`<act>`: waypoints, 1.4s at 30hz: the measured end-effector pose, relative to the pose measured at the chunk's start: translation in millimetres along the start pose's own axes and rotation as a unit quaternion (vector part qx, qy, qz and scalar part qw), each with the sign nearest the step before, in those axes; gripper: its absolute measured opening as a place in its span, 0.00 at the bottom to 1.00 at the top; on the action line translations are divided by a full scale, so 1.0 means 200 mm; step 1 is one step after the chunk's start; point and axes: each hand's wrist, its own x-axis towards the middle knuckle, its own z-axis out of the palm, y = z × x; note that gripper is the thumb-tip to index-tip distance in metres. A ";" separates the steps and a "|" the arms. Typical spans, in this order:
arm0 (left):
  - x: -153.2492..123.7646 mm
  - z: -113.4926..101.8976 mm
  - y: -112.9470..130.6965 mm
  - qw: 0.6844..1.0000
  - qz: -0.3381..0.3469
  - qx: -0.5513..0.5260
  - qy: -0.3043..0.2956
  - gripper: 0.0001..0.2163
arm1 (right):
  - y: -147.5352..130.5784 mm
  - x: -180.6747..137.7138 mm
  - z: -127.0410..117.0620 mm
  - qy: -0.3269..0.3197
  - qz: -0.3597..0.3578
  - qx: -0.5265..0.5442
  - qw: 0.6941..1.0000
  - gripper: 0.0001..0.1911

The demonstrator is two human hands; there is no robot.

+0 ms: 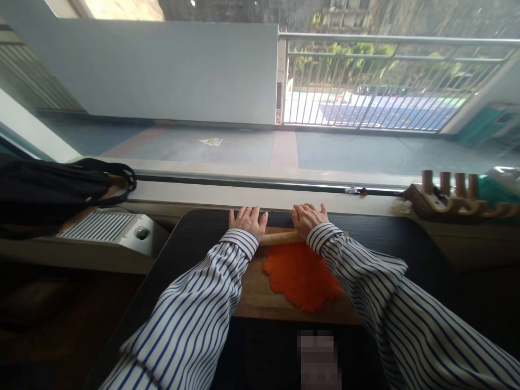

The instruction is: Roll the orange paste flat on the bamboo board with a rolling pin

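A pale wooden rolling pin (280, 238) lies crosswise at the far edge of a flat orange sheet of dough or clay (303, 277). The sheet has a ragged outline and rests on a wooden board (255, 298). My left hand (248, 221) lies over the pin's left end, palm down, with its fingers stretched forward and apart. Over the right part of the pin, my right hand (309, 219) presses palm down, its fingers also extended. The pin's ends are partly hidden under my hands and striped sleeves.
The board sits on a black table (195, 244) against a window sill (195, 196). A black bag (52, 189) and a white vented unit (109, 227) are at the left. A wooden rack with pegs (455, 200) stands on the sill at the right, near a small wrapper (355, 190).
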 end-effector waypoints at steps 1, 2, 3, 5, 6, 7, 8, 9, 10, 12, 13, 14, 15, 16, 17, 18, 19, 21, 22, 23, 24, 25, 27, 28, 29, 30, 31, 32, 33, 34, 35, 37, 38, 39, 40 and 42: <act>0.00 0.00 0.00 1.000 -0.003 0.001 -0.004 0.24 | 0.00 0.00 0.00 -0.005 0.002 0.000 1.000 0.21; -0.01 0.00 0.00 1.000 -0.006 0.001 -0.011 0.24 | 0.00 0.00 0.00 -0.010 0.002 0.002 1.000 0.21; -0.01 0.00 0.00 1.000 -0.010 0.000 -0.019 0.24 | 0.01 -0.01 0.01 -0.015 0.001 0.003 1.000 0.21; -0.04 0.00 0.00 0.999 -0.016 -0.006 -0.042 0.24 | 0.01 -0.04 0.02 -0.024 -0.001 0.005 1.000 0.21; -0.06 0.00 0.00 0.998 -0.017 -0.010 -0.054 0.25 | 0.01 -0.06 0.02 -0.024 -0.002 0.003 1.000 0.21; -0.08 0.01 0.00 0.998 -0.014 -0.015 -0.063 0.26 | 0.01 -0.08 0.02 -0.022 -0.004 0.000 1.000 0.21; -0.09 0.01 0.00 0.998 -0.010 -0.017 -0.067 0.26 | 0.01 -0.10 0.02 -0.018 -0.005 -0.004 1.000 0.21; -0.11 0.01 0.00 0.998 -0.005 -0.019 -0.066 0.27 | 0.01 -0.11 0.02 -0.014 -0.005 -0.007 1.000 0.21; -0.11 0.01 0.00 0.998 0.000 -0.019 -0.064 0.27 | 0.01 -0.12 0.02 -0.013 -0.004 -0.008 1.000 0.21; -0.12 0.01 0.00 0.998 0.001 -0.018 -0.058 0.27 | 0.01 -0.12 0.02 -0.012 0.000 -0.005 1.000 0.21; -0.11 0.01 0.00 0.998 -0.002 -0.017 -0.056 0.26 | 0.01 -0.11 0.02 -0.014 0.001 -0.002 1.000 0.21; -0.09 0.01 0.00 0.998 -0.006 -0.015 -0.054 0.26 | 0.01 -0.10 0.02 -0.016 0.002 0.000 1.000 0.21; -0.08 0.01 0.00 0.999 -0.009 -0.013 -0.049 0.26 | 0.01 -0.08 0.02 -0.018 0.004 0.002 1.000 0.21; -0.06 0.01 -0.01 0.999 -0.010 -0.012 -0.043 0.26 | 0.01 -0.05 0.02 -0.019 0.007 0.004 1.000 0.21; -0.04 0.02 -0.01 0.999 -0.008 -0.011 -0.036 0.26 | 0.02 -0.03 0.02 -0.022 0.012 0.004 1.000 0.21; -0.02 0.02 -0.01 1.000 -0.003 -0.010 -0.029 0.27 | 0.02 -0.01 0.02 -0.023 0.018 0.005 1.000 0.21; 0.00 0.03 -0.02 1.000 0.002 -0.011 -0.024 0.27 | 0.02 0.01 0.02 -0.024 0.025 0.005 0.999 0.21; 0.04 0.04 -0.03 1.000 0.008 -0.013 -0.017 0.27 | 0.02 0.04 0.02 -0.023 0.033 0.006 0.999 0.20; 0.05 0.04 -0.03 1.000 0.010 -0.013 -0.016 0.27 | 0.01 0.05 0.02 -0.022 0.036 0.006 0.999 0.20; 0.06 0.04 -0.03 1.000 0.009 -0.012 -0.016 0.27 | 0.01 0.06 0.02 -0.021 0.037 0.005 0.999 0.20; 0.07 0.05 -0.03 1.000 0.007 -0.010 -0.018 0.28 | 0.01 0.07 0.02 -0.020 0.039 0.003 0.999 0.20; 0.07 0.05 -0.03 1.000 0.005 -0.007 -0.021 0.28 | 0.01 0.07 0.02 -0.021 0.039 0.002 0.999 0.20; 0.07 0.05 -0.03 1.000 0.003 -0.003 -0.029 0.28 | 0.01 0.07 0.02 -0.026 0.039 -0.001 0.999 0.20; 0.06 0.04 -0.03 0.999 0.004 -0.003 -0.032 0.28 | 0.01 0.07 0.02 -0.029 0.036 -0.001 0.999 0.20; 0.05 0.04 -0.03 0.999 0.005 -0.005 -0.035 0.28 | 0.02 0.06 0.03 -0.033 0.032 0.000 0.999 0.20; 0.04 0.04 -0.02 0.999 0.004 -0.008 -0.038 0.28 | 0.02 0.04 0.03 -0.036 0.025 0.001 0.999 0.20; 0.02 0.03 -0.02 0.999 0.003 -0.011 -0.041 0.27 | 0.03 0.03 0.03 -0.036 0.019 0.000 0.999 0.20; 0.00 0.02 -0.01 0.999 0.000 -0.013 -0.046 0.27 | 0.03 0.01 0.04 -0.034 0.014 -0.001 0.999 0.21; -0.03 0.02 -0.01 0.999 -0.003 -0.015 -0.051 0.27 | 0.03 -0.02 0.04 -0.032 0.010 -0.003 0.999 0.21; -0.05 0.01 0.00 0.998 -0.006 -0.014 -0.059 0.27 | 0.03 -0.04 0.04 -0.030 0.008 -0.006 0.999 0.21; -0.07 0.00 0.00 0.998 -0.007 -0.012 -0.066 0.27 | 0.03 -0.06 0.04 -0.029 0.008 -0.010 1.000 0.22; -0.12 0.00 0.01 0.997 0.002 -0.005 -0.071 0.28 | 0.02 -0.12 0.03 -0.031 0.007 -0.018 0.999 0.22; -0.15 0.00 0.01 0.998 0.009 0.000 -0.069 0.28 | 0.01 -0.15 0.03 -0.032 0.006 -0.023 0.999 0.23; -0.17 0.00 0.01 0.998 0.018 0.004 -0.064 0.28 | 0.01 -0.18 0.03 -0.032 0.004 -0.028 0.999 0.23; -0.19 0.00 0.00 0.998 0.027 0.009 -0.058 0.29 | 0.01 -0.20 0.03 -0.030 0.002 -0.033 0.999 0.23; -0.23 0.01 0.00 0.998 0.040 0.015 -0.046 0.29 | 0.00 -0.25 0.04 -0.024 -0.002 -0.040 0.999 0.24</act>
